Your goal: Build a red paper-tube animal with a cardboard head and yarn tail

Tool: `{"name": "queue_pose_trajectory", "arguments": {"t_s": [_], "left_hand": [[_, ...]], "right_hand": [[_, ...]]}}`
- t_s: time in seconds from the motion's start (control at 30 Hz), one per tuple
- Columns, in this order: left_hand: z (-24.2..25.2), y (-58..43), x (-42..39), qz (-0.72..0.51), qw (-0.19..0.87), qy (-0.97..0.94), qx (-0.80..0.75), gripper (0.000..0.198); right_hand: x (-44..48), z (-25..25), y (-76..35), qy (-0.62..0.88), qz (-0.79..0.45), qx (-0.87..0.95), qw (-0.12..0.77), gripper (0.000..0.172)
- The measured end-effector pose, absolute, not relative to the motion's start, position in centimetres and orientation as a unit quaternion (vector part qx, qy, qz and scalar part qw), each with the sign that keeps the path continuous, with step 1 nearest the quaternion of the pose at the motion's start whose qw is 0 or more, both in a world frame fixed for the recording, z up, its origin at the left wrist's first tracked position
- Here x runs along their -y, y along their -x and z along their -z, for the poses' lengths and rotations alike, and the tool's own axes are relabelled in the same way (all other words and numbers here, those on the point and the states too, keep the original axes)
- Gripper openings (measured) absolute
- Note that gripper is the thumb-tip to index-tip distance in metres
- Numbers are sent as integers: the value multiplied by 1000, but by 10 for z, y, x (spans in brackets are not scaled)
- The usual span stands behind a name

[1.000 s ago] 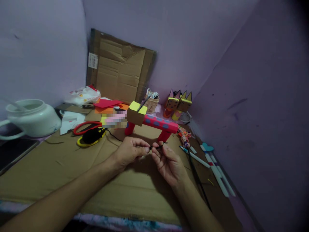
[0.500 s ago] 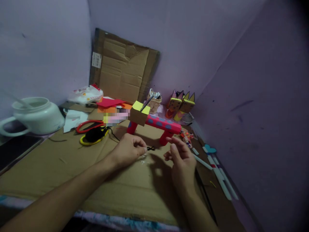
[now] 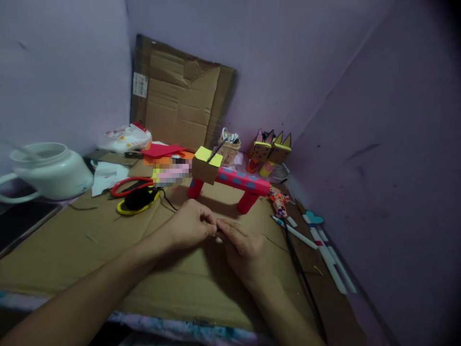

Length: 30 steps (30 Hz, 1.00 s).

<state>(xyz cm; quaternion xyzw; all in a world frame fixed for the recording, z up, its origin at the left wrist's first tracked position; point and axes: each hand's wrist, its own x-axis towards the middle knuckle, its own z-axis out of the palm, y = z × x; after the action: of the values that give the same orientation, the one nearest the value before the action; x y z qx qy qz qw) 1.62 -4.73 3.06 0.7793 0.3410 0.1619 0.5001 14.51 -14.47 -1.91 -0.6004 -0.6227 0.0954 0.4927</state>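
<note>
My left hand [image 3: 190,225] and my right hand [image 3: 242,247] meet fingertip to fingertip low over the brown cardboard sheet [image 3: 108,250]. Both are pinched shut around a small item between them that the fingers hide. Just beyond the hands stands a paper animal craft [image 3: 226,180] with a red body, blue spots, red legs and a brown box head topped in yellow.
A white jug [image 3: 46,170] sits far left. Red-handled scissors [image 3: 129,185] and a yellow ring with black yarn [image 3: 137,202] lie left of the craft. Markers [image 3: 324,250] and a black strip [image 3: 298,269] lie to the right. Two cat figures [image 3: 270,151] and a cup stand by the wall.
My right hand drew away from the left half a second ago, leaving a small black thread piece at the left fingertips; it has now come back and both hands pinch together.
</note>
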Motion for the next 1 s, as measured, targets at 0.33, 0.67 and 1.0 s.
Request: {"name": "queue_pose_trajectory", "arguments": {"t_s": [0.33, 0.67, 1.0], "left_hand": [[-34, -19, 47, -121, 608, -707, -341, 13], [-36, -20, 46, -164, 635, -669, -350, 10], [-26, -24, 49, -169, 682, -625, -340, 15]], "right_hand": [[147, 14, -145, 615, 38, 662, 426, 16], [141, 5, -139, 622, -276, 417, 603, 13], [139, 5, -141, 587, -283, 404, 642, 6]]}}
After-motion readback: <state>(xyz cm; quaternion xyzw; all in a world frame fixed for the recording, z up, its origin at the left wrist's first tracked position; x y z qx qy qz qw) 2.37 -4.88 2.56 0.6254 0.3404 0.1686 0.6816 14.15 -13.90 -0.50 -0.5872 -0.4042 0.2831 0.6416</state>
